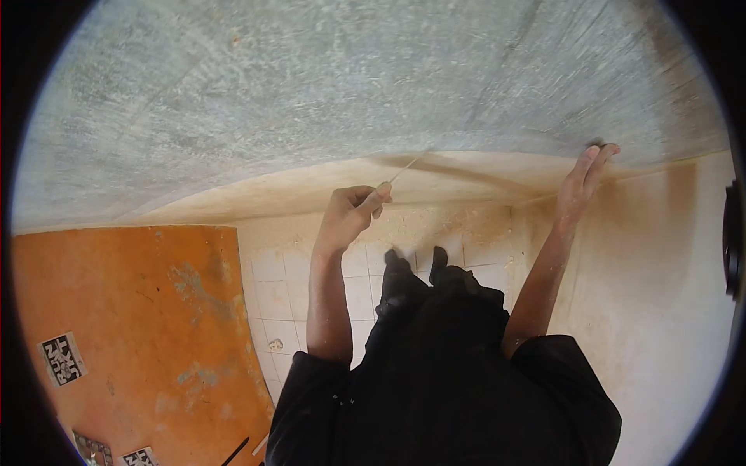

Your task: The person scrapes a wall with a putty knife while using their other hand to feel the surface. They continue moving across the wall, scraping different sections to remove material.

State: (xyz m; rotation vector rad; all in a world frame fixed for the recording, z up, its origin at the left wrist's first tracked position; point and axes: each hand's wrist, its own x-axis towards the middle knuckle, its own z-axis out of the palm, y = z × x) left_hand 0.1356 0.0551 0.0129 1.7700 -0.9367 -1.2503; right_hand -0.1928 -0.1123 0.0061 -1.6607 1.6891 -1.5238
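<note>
Grey wall surface (350, 85): one, streaked and mottled, spanning the whole top of the view.
Orange panel (148, 311): one, at the left, scuffed with blue-grey patches.
Black clothing (443, 380): short-sleeved top and dark legwear on the person, with two dark feet (416, 258) showing.
Pale wall (645, 287): one, at the right, with brownish stains and shadows near its upper part.
Floor tiles (276, 299): white, in rows — too many partly hidden to count.
Hands: two, both bare, both raised.
Right hand (588, 172): fingers extended, their tips at the lower edge of the grey surface; whether it has hold of anything, cannot tell.
Left hand (382, 199): mostly closed, thumb and fingers pinching one thin strip.
Dark fitting (731, 241): one, at the far right edge.
Stickers: two, black and white, on the orange panel — the upper sticker (64, 359) reads "RUN" and "JKT"; the lower sticker (140, 457) is cut off.
Thin strip (406, 168): one, pale, slanting from the left hand up toward the grey surface.
</note>
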